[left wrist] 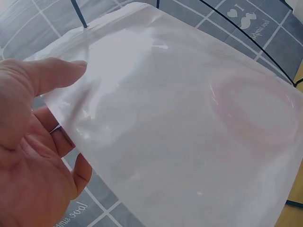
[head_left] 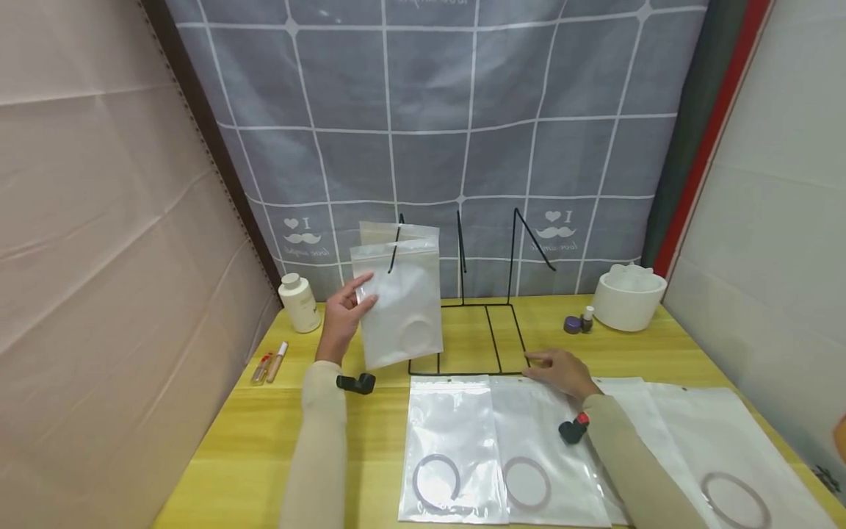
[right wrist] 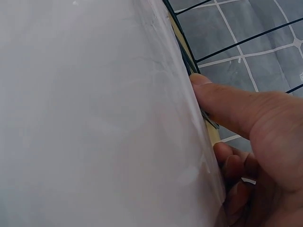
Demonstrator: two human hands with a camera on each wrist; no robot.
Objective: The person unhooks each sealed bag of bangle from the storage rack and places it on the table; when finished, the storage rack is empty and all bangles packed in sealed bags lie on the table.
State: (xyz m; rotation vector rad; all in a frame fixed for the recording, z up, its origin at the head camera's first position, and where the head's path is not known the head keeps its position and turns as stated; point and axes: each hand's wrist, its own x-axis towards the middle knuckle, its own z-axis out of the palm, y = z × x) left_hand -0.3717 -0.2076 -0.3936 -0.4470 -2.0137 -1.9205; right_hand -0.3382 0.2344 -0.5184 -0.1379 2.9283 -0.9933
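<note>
The white zip-seal bag [head_left: 399,305] at the left hook of the black wire rack [head_left: 463,304] is pinched by the left hand [head_left: 344,317], with the thumb laid over the front of the bag's left edge and the fingers behind it. The bag is thus held just to the right of that hand and well apart from the right hand [head_left: 562,371], by which the front right corner of the rack is gripped between thumb and fingers. The left hook is seen in front of the bag's upper part, and a pale pinkish ring [left wrist: 255,111] is shown through the lower part. Behind this bag, at the same hook of the rack, the top of a second bag [head_left: 378,234] is seen. The middle and right hooks of the rack are left bare. In front of the rack, a row of larger bags [head_left: 452,415] is laid flat, partly covered by the right forearm, and rings [head_left: 415,477] are seen in several of them. To the left of the rack, a white capped bottle [head_left: 300,307] is stood, with two slim cosmetic tubes [head_left: 276,362] laid nearer the front. To its right are placed a purple-topped jar [head_left: 572,325], a small white-capped bottle [head_left: 587,322] and a white round container [head_left: 626,308]. Behind the rack, a grey gridded cloth [head_left: 429,162] is hung.
</note>
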